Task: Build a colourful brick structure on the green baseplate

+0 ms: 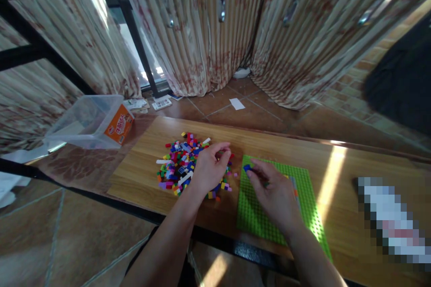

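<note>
Right hand (274, 193) is reaching over the green baseplate (251, 219); its thumb and forefinger are closing in a pinch on a small blue brick (248, 167). The brick is sitting above the plate's far left corner area; whether it is touching the studs, cannot tell. Left hand (209, 169) is hanging over the right side of the loose brick pile (182, 157), its fingers curling and thumb and forefinger standing slightly apart; whether anything is between them, cannot tell. A few joined bricks (295, 186), orange and grey among them, are showing on the plate past the right hand, which is partly covering them. Pile and plate are lying side by side on the wooden tabletop (134, 179). A clear plastic box (84, 136) with an orange label is standing beyond the tabletop's left end.
</note>
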### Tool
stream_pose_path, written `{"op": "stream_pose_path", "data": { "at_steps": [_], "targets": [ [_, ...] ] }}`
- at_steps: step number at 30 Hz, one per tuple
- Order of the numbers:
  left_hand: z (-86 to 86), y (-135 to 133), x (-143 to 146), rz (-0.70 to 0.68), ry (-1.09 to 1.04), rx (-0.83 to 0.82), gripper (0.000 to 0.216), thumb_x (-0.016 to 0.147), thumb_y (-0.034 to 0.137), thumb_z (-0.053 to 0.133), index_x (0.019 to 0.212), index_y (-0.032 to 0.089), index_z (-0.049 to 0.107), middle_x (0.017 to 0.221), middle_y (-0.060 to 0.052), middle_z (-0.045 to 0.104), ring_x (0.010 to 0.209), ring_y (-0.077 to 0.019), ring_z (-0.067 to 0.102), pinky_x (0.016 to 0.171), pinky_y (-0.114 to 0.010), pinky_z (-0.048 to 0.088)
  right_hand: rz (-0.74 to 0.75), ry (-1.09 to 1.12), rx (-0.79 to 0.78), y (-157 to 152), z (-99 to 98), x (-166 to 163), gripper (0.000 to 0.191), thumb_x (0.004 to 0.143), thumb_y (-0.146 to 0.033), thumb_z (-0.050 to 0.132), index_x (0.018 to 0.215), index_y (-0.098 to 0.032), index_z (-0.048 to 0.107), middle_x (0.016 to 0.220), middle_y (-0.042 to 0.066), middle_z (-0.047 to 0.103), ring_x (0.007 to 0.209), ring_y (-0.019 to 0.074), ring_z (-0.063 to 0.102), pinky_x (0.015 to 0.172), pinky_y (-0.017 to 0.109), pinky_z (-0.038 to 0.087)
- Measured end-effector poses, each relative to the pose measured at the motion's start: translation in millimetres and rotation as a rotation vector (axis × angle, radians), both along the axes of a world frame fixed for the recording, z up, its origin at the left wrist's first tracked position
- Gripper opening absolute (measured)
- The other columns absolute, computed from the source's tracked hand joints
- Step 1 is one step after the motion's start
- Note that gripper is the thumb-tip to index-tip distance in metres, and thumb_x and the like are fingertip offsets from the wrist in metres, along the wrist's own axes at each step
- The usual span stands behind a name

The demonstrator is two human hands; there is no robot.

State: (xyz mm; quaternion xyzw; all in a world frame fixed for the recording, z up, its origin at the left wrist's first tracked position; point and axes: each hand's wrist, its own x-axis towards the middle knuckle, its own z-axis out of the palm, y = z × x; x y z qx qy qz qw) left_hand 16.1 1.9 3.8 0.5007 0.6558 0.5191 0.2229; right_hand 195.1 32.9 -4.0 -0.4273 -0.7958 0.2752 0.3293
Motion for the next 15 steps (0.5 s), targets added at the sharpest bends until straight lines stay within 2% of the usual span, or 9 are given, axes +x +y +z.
{"op": "stream_pose_path", "data": {
  "at_steps": [7, 15],
  "targets": [
    [-4.8, -2.5, 24.1, -0.159, 0.039, -0.073, 0.026, 0.088, 0.019, 0.053, 0.109, 0.016, 0.068, 0.092, -0.005, 0.073, 0.074, -0.0147, 0.066, 0.067, -0.026, 0.054, -0.286, -0.027, -0.007, 29.2, 5.4, 51.8, 0.035, 0.085, -0.042, 0.057, 0.11, -0.019, 0.066, 0.096, 0.01, 0.072, 0.074, 0.0205, 0.069, 0.066, 0.035, 0.056],
    [-14.1, -1.1, 49.8, -0.306, 0.211, -0.111, 0.029, 0.086, 0.017, 0.054, 0.112, 0.016, 0.067, 0.1, -0.007, 0.072, 0.086, -0.0173, 0.065, 0.077, -0.03, 0.053, -0.26, -0.173, 0.003, 30.7, -2.1, 69.4, 0.033, 0.084, -0.039, 0.053, 0.103, -0.017, 0.069, 0.088, 0.009, 0.073, 0.071, 0.0198, 0.068, 0.065, 0.034, 0.053]
  ]
}}
